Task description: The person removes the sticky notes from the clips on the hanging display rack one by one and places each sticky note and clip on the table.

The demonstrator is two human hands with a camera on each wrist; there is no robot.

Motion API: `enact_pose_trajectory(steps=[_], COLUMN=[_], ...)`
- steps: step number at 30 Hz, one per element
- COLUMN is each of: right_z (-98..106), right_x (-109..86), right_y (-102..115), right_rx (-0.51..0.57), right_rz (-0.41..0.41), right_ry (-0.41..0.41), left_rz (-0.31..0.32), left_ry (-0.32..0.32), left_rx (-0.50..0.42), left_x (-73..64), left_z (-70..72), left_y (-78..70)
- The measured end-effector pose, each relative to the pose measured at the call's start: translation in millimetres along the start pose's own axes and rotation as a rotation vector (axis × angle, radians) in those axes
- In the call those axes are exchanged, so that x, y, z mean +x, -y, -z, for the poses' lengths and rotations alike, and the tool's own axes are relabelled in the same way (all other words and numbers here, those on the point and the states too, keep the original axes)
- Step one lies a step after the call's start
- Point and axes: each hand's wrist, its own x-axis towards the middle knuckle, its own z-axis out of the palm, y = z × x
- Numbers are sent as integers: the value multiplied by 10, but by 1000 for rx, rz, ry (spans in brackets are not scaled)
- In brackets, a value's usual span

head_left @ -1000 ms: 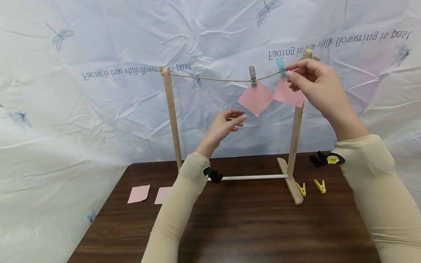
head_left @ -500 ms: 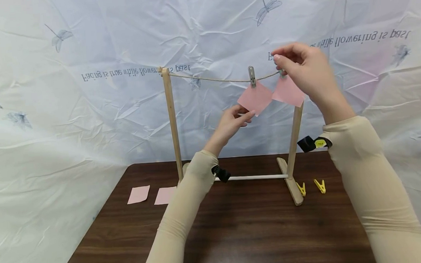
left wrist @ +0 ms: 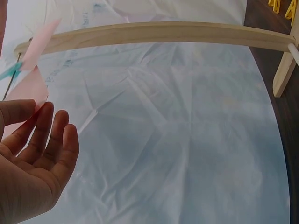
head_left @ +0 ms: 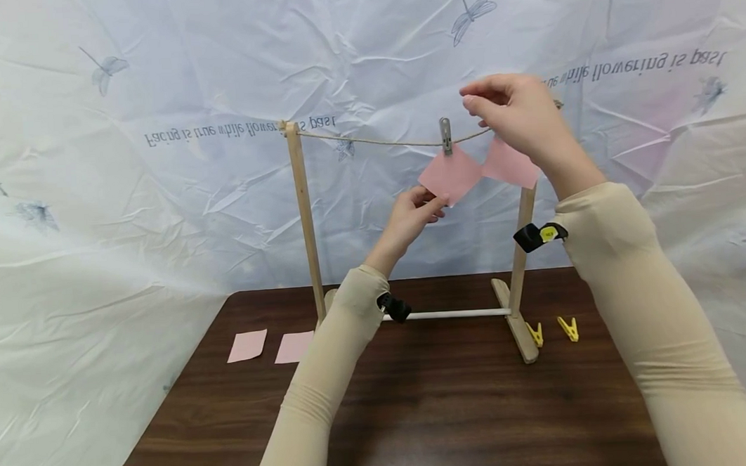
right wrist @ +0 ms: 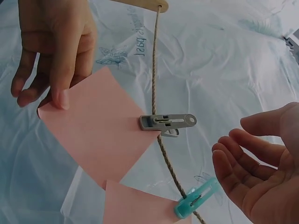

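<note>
A square pink paper (head_left: pixel 451 172) hangs by one corner from the twine (head_left: pixel 375 143), clamped by a grey clothespin (head_left: pixel 446 136). My left hand (head_left: pixel 407 221) pinches its lower left corner between thumb and fingers; the right wrist view shows the thumb lying on the front. To the right of the grey clothespin, my right hand (head_left: pixel 519 113) hovers with loosely bent fingers and nothing between them. Behind it in the head view, a second pink paper (head_left: pixel 510 164) hangs from a teal clothespin (right wrist: pixel 196 198), which the hand hides there.
Wooden posts (head_left: pixel 305 222) carry the twine, joined low down by a white rod (head_left: pixel 453 314). Two pink papers (head_left: pixel 247 346) lie at the left of the dark table (head_left: pixel 420 413). Two yellow clothespins (head_left: pixel 568 329) lie by the right foot (head_left: pixel 517 331). A printed sheet hangs behind.
My right hand has left the teal clothespin and moved left toward the grey one. My left hand has come up and right and taken hold of the first paper's corner.
</note>
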Motion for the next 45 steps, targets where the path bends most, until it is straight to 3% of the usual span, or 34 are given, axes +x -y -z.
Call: enact_pose_trajectory(steps=[19,31,45], right_z=[-98,-107,-81], right_x=[210,234,209], right_y=[-34,-21,-26], right_rx=[-125,-186,-142], right_rz=[-77,-117,-150], right_ry=[202,331,353], left_rz=[15,11,5], left_ry=[-19,-41,-68], left_rx=[20,17,9], left_x=[-31,-56,-104], left_z=[113,193,270], left_y=[-44,-74,-108])
